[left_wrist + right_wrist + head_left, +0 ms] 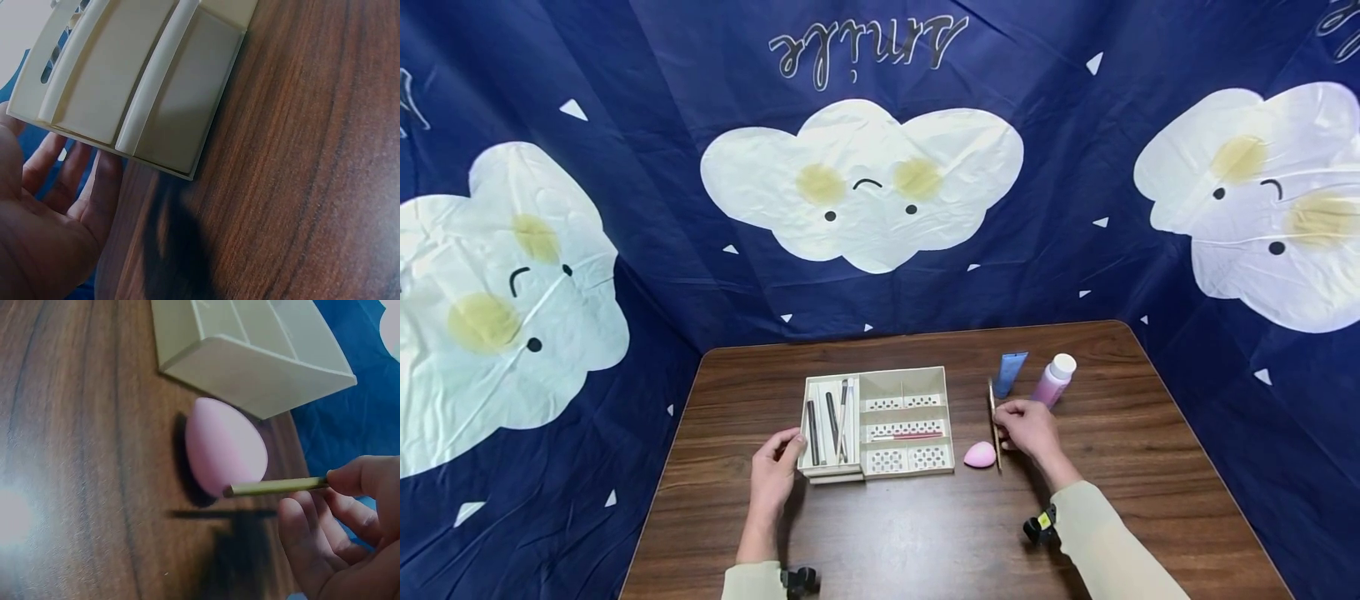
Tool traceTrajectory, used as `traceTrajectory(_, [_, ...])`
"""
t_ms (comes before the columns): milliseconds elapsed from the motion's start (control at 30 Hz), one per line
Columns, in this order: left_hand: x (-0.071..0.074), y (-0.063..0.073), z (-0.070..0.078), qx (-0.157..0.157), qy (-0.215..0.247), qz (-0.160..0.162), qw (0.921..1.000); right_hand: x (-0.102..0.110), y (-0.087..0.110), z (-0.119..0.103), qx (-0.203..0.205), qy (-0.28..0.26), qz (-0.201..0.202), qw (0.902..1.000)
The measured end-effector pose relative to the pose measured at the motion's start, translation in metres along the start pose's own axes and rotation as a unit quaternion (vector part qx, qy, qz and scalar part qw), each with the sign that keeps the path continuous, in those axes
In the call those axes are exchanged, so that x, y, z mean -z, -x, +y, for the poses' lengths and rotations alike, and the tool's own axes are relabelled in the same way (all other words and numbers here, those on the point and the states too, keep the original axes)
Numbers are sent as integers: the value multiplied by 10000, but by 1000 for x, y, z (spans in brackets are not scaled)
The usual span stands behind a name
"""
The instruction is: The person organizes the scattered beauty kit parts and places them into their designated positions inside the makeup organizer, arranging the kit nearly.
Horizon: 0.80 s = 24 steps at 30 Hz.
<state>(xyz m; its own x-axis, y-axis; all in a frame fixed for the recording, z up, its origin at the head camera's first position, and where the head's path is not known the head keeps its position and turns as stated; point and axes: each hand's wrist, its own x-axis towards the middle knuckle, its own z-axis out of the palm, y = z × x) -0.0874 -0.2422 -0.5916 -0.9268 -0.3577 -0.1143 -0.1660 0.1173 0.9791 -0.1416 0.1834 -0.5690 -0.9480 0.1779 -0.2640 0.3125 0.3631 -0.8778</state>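
Observation:
My right hand [1028, 427] pinches a slim gold-brown stick [275, 486], like a pencil, between thumb and fingers; its kind does not show. In the right wrist view its free end overlaps a pink makeup sponge [225, 447] lying on the table. At the left side of a cream organizer box [905, 411], my left hand [772, 468] touches the wall, thumb at the rim and the other fingers along the side. In the box's left compartment lie black pencils [813, 433] and a makeup brush [842, 417]. A thin red stick [917, 435] lies in the middle row.
Behind my right hand stand a blue tube [1011, 371] and a pink bottle [1052, 382] with a white cap. The wooden table [917, 542] has rounded back corners, and a dark blue cloth [880, 300] printed with clouds hangs around it.

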Motion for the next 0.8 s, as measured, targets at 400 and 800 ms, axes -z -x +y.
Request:
traceTrajectory(400, [-2, 4, 3, -228, -87, 154, 9996, -9, 4, -25, 467, -235, -159, 9985])
traceTrajectory(800, [-1, 18, 34, -331, -226, 41, 9992, -36, 14, -64, 504, -774, -530, 9943])
